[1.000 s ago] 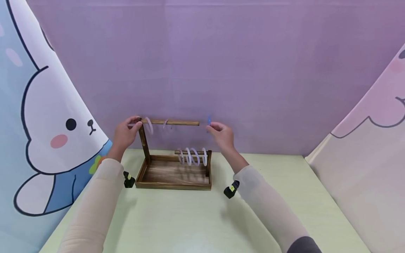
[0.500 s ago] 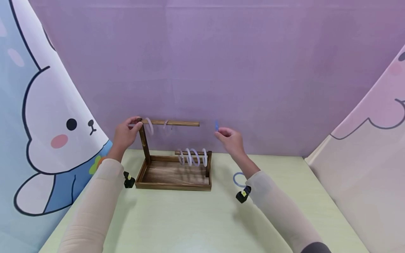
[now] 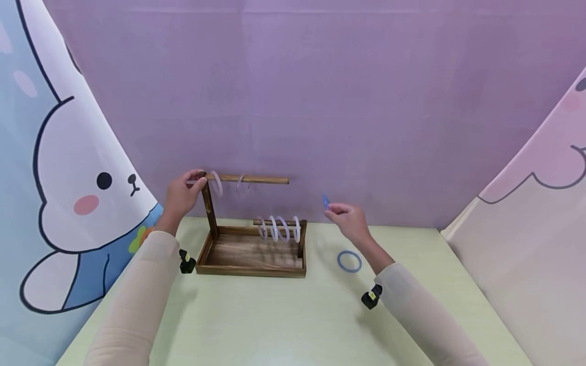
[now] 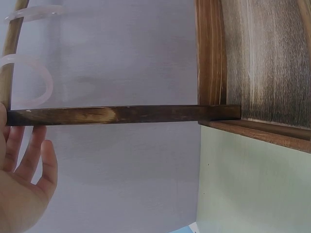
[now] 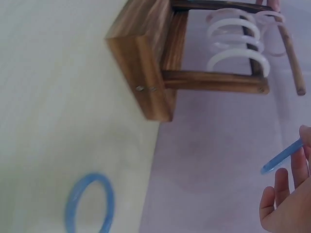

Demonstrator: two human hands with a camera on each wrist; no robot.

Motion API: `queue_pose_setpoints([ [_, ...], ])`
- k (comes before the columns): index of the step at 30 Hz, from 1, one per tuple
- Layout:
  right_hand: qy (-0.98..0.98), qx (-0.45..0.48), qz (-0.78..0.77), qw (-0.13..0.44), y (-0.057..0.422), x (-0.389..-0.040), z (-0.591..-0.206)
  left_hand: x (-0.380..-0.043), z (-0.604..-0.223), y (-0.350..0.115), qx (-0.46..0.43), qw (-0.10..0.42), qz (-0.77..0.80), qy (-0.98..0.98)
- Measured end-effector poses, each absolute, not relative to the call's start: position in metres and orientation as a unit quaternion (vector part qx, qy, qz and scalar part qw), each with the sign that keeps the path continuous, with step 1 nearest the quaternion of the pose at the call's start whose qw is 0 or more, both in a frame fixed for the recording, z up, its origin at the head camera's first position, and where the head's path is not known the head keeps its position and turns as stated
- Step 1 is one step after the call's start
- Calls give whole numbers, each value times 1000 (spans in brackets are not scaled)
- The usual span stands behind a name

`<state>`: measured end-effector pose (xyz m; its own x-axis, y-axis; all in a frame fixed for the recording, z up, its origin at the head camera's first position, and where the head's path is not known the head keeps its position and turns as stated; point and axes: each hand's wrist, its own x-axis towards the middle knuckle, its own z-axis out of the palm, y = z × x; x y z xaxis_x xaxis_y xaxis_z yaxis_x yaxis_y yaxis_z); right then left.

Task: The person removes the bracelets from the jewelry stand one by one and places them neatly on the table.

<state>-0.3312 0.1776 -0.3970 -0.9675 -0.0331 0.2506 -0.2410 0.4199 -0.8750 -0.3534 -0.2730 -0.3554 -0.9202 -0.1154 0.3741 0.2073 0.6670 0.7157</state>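
Observation:
My left hand (image 3: 180,198) grips the top left corner of a dark wooden bangle rack (image 3: 252,272), where the tall post (image 4: 155,114) meets the upper rod (image 3: 270,180). Two pale translucent bangles hang on that rod, one being a pinkish bangle (image 4: 47,82). Several white and lilac bangles hang from the shorter, lower rod, among them a white bangle (image 5: 233,52). Off the upper rod's free end, my right hand (image 3: 350,222) pinches a blue bangle (image 5: 283,156) between thumb and fingers, seen almost edge-on. It is held in the air, apart from the rack.
Another blue bangle (image 3: 340,261) lies flat on the pale green table (image 3: 256,315), right of the rack. A purple cloth backdrop (image 3: 366,101) stands behind, with printed cloths at both sides. Each wrist carries a small black camera (image 3: 371,297).
My right hand has moved right and downward with the blue bangle, away from the upper rod. The bangle on the table has come into view. My left hand has stayed on the rack.

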Motion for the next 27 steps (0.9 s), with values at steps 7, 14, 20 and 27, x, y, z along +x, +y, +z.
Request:
queue_pose_setpoints([
  [7, -844, 93, 515, 113, 196, -325, -413, -354, -356, -272, -28, 201, -407, -891],
  [14, -876, 140, 433, 161, 211, -322, -434, -352, -355, -272, -23, 197, -407, -892],
  [20, -889, 163, 390, 175, 225, -319, -451, -352, -355, -272, -20, 192, -411, -891],
  [27, -909, 161, 347, 165, 245, -316, -463, -353, -356, -272, -23, 200, -409, -890],
])
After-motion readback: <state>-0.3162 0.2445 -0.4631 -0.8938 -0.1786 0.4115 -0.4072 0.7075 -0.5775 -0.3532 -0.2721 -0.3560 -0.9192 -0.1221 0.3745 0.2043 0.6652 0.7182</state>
